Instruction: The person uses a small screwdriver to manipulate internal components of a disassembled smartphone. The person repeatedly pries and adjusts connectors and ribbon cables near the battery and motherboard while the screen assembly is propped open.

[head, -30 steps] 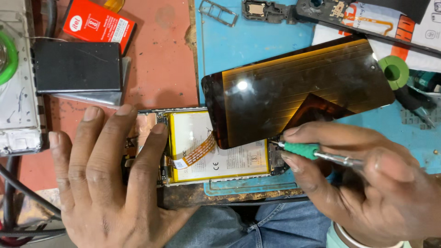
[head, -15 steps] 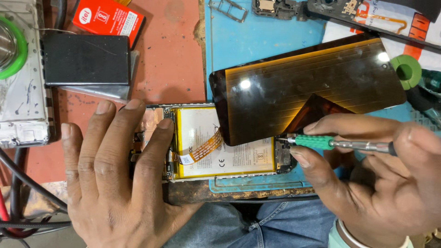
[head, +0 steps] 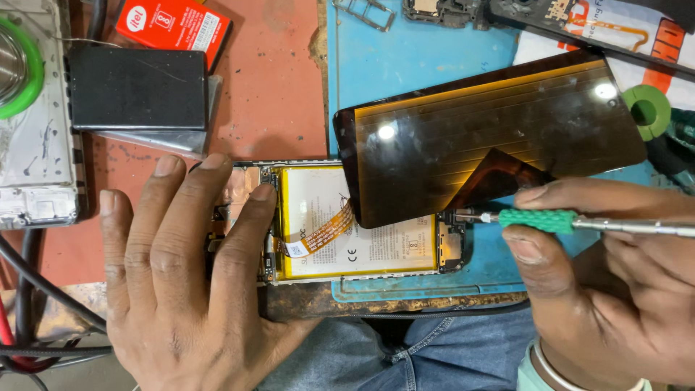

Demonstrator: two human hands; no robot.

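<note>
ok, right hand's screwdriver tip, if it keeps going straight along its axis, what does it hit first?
The right hand points the green-handled screwdriver leftwards. Its tip sits at the small board at the opened phone's end; going on, it would probably meet the white battery, though depth is unclear.

The table (head: 282,108) has a worn red top. A blue work mat (head: 405,58) covers it beyond the right grip (head: 507,224), and the opened phone (head: 347,224) lies between both grips. Beyond the left grip (head: 174,289) lie a black battery (head: 137,88) and a red box (head: 174,25).
</note>
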